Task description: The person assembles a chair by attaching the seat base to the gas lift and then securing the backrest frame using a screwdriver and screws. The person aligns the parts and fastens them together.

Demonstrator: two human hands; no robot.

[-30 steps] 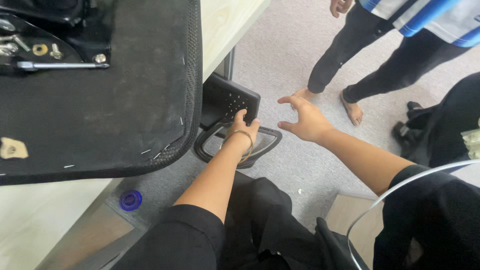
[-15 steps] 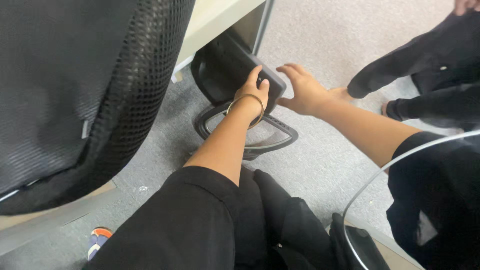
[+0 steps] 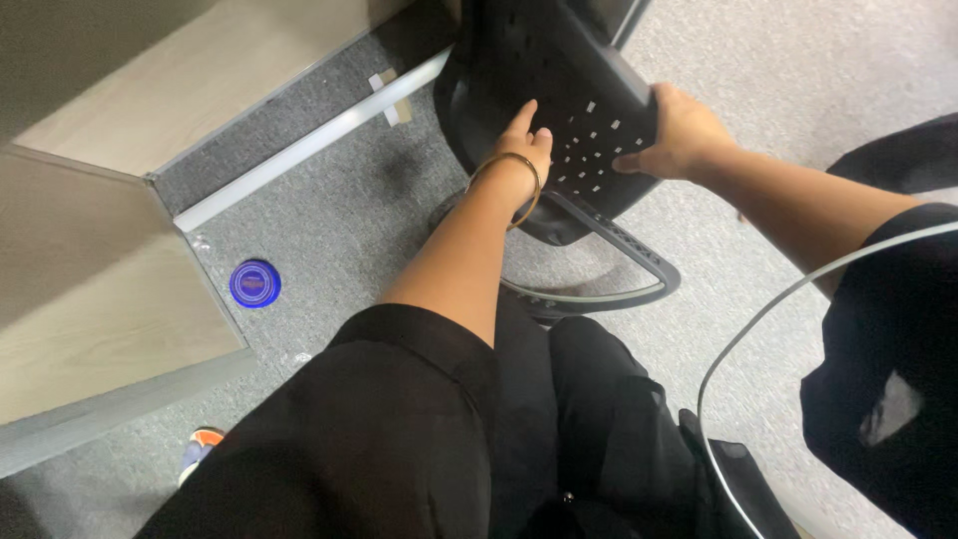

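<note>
We're gripping the black perforated chair backrest (image 3: 569, 110) down on the grey carpet (image 3: 329, 230), left hand (image 3: 524, 150) flat against its face, right hand (image 3: 679, 130) clamped on its right edge, and it's probably stiff, bulky plastic.

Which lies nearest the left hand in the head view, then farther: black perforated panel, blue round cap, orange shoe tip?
1. Black perforated panel: under the left hand, touching.
2. Blue round cap: on the carpet, lower left.
3. Orange shoe tip: bottom left, farthest.

Black perforated plastic chair parts (image 3: 589, 110): one showing
Round blue caps (image 3: 254, 283): one lying
Gold bangles (image 3: 509, 175): one showing
Hands: two showing
</note>
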